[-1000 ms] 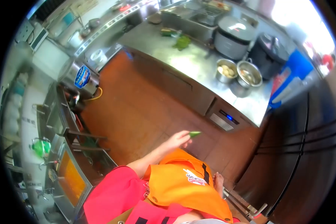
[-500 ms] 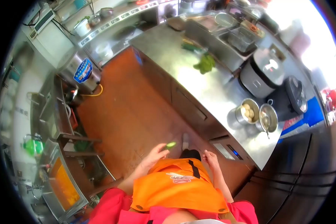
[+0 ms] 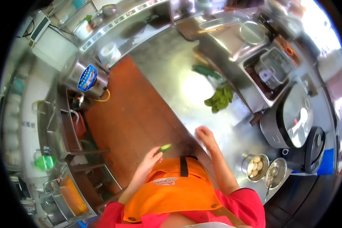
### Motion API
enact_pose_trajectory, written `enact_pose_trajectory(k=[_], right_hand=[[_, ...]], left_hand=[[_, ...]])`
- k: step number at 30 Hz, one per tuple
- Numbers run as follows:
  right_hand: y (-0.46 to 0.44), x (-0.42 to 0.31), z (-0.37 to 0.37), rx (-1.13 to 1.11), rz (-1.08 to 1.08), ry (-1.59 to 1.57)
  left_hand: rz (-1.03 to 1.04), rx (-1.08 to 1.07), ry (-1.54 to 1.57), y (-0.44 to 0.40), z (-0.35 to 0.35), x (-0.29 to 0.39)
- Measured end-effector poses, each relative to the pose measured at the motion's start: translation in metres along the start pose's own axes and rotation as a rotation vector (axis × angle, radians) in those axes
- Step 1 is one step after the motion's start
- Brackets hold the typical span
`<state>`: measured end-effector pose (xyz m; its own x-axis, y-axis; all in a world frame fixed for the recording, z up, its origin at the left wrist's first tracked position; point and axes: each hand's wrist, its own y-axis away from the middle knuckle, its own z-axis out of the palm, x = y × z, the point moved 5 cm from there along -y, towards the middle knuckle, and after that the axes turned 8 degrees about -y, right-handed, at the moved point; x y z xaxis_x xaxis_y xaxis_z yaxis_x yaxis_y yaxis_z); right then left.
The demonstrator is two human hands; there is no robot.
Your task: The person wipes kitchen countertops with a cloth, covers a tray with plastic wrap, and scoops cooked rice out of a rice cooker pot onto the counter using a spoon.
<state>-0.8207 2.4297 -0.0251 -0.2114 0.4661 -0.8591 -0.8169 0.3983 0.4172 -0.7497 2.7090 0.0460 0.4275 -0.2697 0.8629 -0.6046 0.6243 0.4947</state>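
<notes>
My left hand is closed on a short green piece of cucumber, whose pale end sticks out past the fingertips. It hangs in front of the orange apron, above the red-brown floor. My right hand is over the near edge of the steel counter. Its fingers are curled in and nothing shows in them. Past it on the counter lie a bunch of leafy greens and dark green cucumbers.
A rice cooker and a black lidded pot stand at right. Near them are a pot of pale round items and a steel bowl with a ladle. A sink lies beyond. A steel barrel stands at left.
My view has moved closer to the counter. My right hand has risen and come forward from beside the apron to the counter's edge. The cucumber piece stays in my left hand.
</notes>
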Motion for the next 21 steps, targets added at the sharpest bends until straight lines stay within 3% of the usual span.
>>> enact_pose_trajectory(k=[6,9,13,15,19,20,21], right_hand=[[-0.179,-0.099,0.028,-0.08,-0.273,0.02],[-0.272,-0.127,0.02,0.135,-0.129,-0.05],[-0.35,-0.118,-0.015,0.245,-0.06,-0.034],[-0.352,-0.121,-0.024,0.292,0.061,0.11],[-0.333,-0.111,-0.026,0.318,-0.022,0.025],[-0.332,-0.101,-0.041,0.376,-0.081,0.174],[-0.285,-0.115,0.012,0.449,-0.094,-0.024]], left_hand=[[-0.069,0.132,0.038,-0.006,-0.044,0.013],[-0.099,0.217,0.068,-0.012,-0.081,0.019],[-0.089,0.309,0.079,-0.031,-0.15,0.03],[-0.033,0.319,0.145,-0.048,-0.192,0.031],[-0.058,0.31,0.166,-0.092,-0.279,0.046],[-0.04,0.316,0.185,-0.102,-0.302,0.063],[-0.027,0.322,0.203,-0.107,-0.32,0.082]])
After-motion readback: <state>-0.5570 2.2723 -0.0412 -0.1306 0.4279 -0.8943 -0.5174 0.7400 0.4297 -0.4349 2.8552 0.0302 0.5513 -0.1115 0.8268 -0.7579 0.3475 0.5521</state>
